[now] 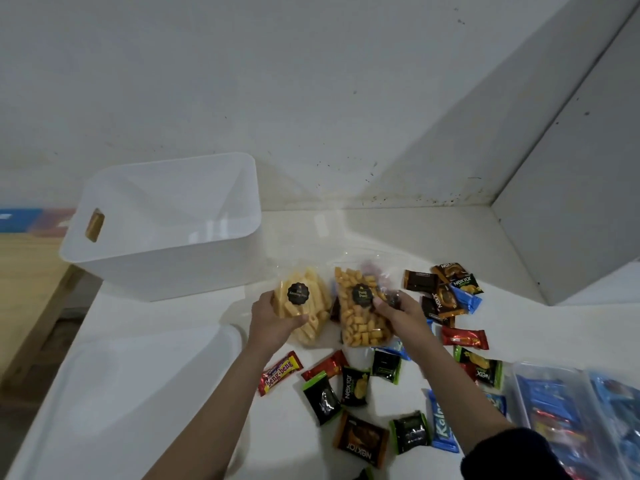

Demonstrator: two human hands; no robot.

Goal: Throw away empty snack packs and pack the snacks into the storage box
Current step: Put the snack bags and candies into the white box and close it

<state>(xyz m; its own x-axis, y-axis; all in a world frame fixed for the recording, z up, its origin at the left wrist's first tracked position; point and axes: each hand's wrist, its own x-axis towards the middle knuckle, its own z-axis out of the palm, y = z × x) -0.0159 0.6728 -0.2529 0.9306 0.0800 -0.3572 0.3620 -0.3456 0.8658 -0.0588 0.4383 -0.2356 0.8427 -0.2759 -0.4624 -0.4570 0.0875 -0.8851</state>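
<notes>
A white storage box (166, 254) with a cut-out handle stands empty at the back left of the white table. In front of it, my left hand (273, 320) grips a clear bag of pale yellow snack sticks (304, 303) with a round black label. My right hand (398, 311) holds the right edge of a clear bag of orange puffed snacks (360, 317), also black-labelled. Both bags sit just above the tabletop, side by side. Several small wrapped snacks lie around: a red Beng-beng bar (280, 372), green and brown Nextar packs (356, 386), a blue pack (441, 424).
A white lid (131, 386) lies flat at the near left. Clear containers (575, 417) filled with blue and red packs stand at the near right. A wall runs behind the table, and a white ledge (571, 202) rises at the right. Wooden floor lies beyond the left edge.
</notes>
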